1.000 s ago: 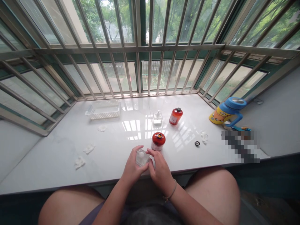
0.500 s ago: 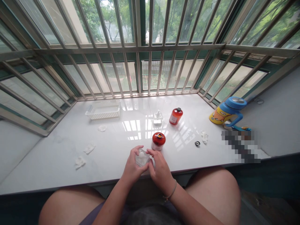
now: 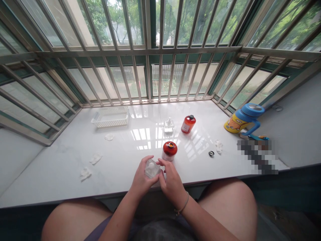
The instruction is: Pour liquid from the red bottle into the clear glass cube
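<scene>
Between my two hands is a small clear glass container (image 3: pixel 152 168), roughly square, raised off the counter near its front edge. My left hand (image 3: pixel 142 175) grips it from the left, thumb below and fingers along the far side. The fingertips and thumb of my right hand (image 3: pixel 172 179) pinch its right edge. Just beyond my right fingers stands an uncapped red bottle (image 3: pixel 169 152) with a pale label. Farther back are a second red bottle (image 3: pixel 188 125) with a black cap and a small clear glass bottle (image 3: pixel 169 126). A black cap (image 3: pixel 211 154) lies to the right.
Crumpled white tissues (image 3: pixel 85 174) lie on the left, and another tissue (image 3: pixel 219 146) is on the right. At the back left stands a white plastic basket (image 3: pixel 111 117). A blue and yellow cup (image 3: pixel 243 118) stands at the right, and metal bars (image 3: pixel 132 52) close off the window.
</scene>
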